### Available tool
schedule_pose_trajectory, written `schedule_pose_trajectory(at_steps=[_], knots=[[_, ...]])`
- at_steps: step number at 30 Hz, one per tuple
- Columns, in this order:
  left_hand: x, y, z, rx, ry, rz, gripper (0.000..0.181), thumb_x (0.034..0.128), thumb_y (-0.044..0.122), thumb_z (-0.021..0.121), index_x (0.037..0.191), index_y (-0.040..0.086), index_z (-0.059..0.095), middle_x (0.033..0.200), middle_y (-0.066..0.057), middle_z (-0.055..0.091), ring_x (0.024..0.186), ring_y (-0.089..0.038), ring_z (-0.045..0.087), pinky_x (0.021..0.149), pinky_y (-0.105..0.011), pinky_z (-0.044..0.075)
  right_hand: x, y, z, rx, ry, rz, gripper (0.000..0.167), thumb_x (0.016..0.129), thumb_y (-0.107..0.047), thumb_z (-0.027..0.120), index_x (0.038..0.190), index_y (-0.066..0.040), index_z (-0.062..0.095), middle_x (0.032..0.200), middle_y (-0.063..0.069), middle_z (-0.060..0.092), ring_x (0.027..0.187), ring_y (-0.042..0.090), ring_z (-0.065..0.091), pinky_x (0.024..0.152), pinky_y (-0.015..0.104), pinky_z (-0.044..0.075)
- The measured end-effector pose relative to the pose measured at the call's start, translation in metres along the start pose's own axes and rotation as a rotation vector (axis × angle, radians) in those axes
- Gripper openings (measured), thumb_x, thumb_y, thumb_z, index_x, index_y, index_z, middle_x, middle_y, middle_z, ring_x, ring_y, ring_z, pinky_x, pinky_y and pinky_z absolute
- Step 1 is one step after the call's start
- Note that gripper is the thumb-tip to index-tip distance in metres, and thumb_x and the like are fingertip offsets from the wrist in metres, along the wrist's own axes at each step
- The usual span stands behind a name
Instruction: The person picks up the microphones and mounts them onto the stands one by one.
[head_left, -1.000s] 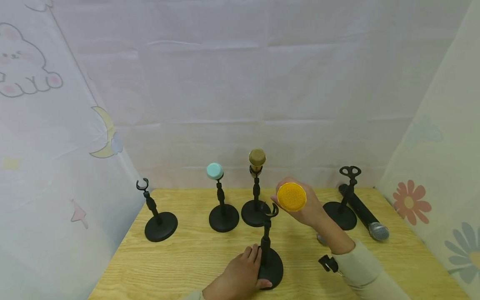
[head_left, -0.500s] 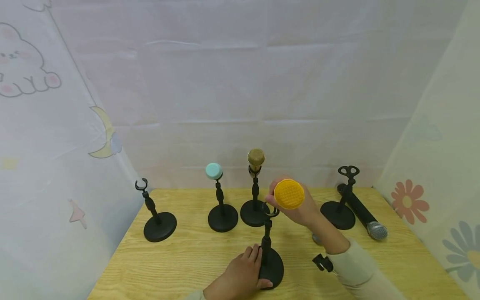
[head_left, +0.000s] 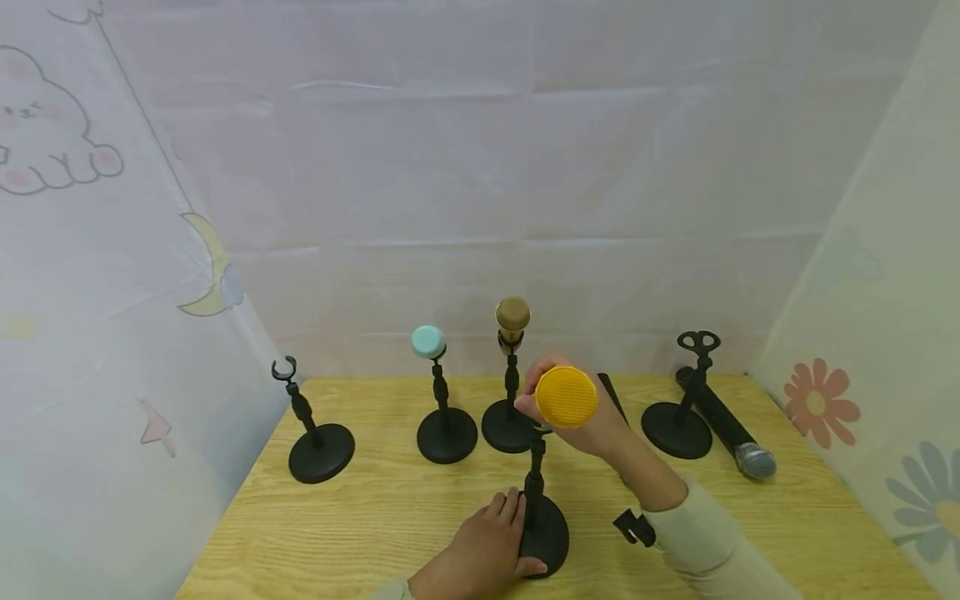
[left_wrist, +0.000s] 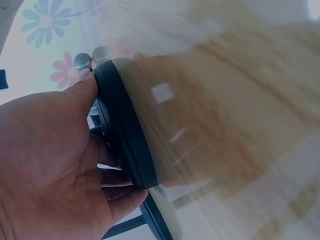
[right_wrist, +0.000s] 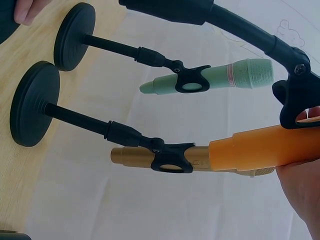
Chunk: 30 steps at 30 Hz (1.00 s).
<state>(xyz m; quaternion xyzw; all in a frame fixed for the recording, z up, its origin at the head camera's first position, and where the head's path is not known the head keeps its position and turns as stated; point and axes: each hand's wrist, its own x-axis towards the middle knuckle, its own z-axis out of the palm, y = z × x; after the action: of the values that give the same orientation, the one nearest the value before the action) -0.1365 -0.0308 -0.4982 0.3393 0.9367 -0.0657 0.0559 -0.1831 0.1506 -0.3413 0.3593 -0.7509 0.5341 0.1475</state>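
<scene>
My right hand [head_left: 602, 431] holds a yellow-orange microphone [head_left: 566, 397], its mesh head facing up toward the head camera. In the right wrist view the orange microphone [right_wrist: 260, 147] lies against the open clip [right_wrist: 292, 100] of the nearest black stand; whether it sits inside the clip I cannot tell. Low on the table, my left hand [head_left: 483, 533] grips the round base [head_left: 551, 537] of that microphone stand, thumb and fingers at its rim. The left wrist view shows the base [left_wrist: 125, 125] edge-on against the palm. In the head view the microphone's head mostly hides the clip.
Behind stand a mint-green microphone [head_left: 428, 342] and a gold microphone [head_left: 513, 315], each in a stand. A bare stand [head_left: 321, 452] is at left, another [head_left: 677, 429] at right beside a black microphone [head_left: 727, 425]. A loose black clip [head_left: 634, 528] lies near my right sleeve.
My right hand has moved left with the orange microphone, over the front stand's clip. Part of a black object behind that hand has come into view. My left hand has stayed on the base.
</scene>
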Motion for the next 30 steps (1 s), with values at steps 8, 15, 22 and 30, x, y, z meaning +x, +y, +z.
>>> schedule_pose_trajectory(at_steps=[8, 15, 22, 30], knots=[[0.001, 0.003, -0.002, -0.057, -0.026, -0.014, 0.092, 0.0914, 0.078, 0.037, 0.156, 0.013, 0.042, 0.159, -0.002, 0.040, 0.143, -0.016, 0.043, 0.105, -0.027, 0.047, -0.001, -0.002, 0.002, 0.016, 0.012, -0.038, 0.023, 0.088, 0.000, 0.076, 0.100, -0.008, 0.058, 0.091, 0.002, 0.061, 0.073, 0.015, 0.058, 0.064, 0.028, 0.055], [0.002, 0.005, -0.002, -0.039, -0.009, -0.010, 0.091, 0.0920, 0.078, 0.037, 0.156, 0.013, 0.042, 0.158, -0.002, 0.041, 0.141, -0.016, 0.045, 0.104, -0.027, 0.049, -0.002, 0.004, 0.006, 0.004, 0.043, -0.134, 0.032, 0.085, 0.004, 0.077, 0.103, -0.004, 0.052, 0.098, 0.005, 0.057, 0.087, 0.015, 0.056, 0.080, 0.023, 0.051], [0.001, 0.005, -0.006, -0.030, -0.021, -0.010, 0.091, 0.0921, 0.078, 0.037, 0.155, 0.013, 0.042, 0.158, -0.002, 0.042, 0.142, -0.015, 0.044, 0.105, -0.026, 0.048, -0.003, 0.004, 0.012, 0.043, 0.107, -0.248, 0.035, 0.084, 0.006, 0.078, 0.105, 0.002, 0.050, 0.104, 0.014, 0.054, 0.103, 0.021, 0.056, 0.097, 0.022, 0.049], [0.000, 0.005, -0.007, -0.027, -0.030, -0.012, 0.090, 0.0917, 0.079, 0.037, 0.155, 0.015, 0.044, 0.158, 0.000, 0.042, 0.141, -0.014, 0.044, 0.105, -0.026, 0.047, -0.012, 0.010, 0.022, 0.013, 0.224, -0.230, 0.033, 0.082, 0.005, 0.080, 0.108, 0.003, 0.059, 0.103, 0.015, 0.060, 0.108, 0.017, 0.061, 0.104, 0.024, 0.046]])
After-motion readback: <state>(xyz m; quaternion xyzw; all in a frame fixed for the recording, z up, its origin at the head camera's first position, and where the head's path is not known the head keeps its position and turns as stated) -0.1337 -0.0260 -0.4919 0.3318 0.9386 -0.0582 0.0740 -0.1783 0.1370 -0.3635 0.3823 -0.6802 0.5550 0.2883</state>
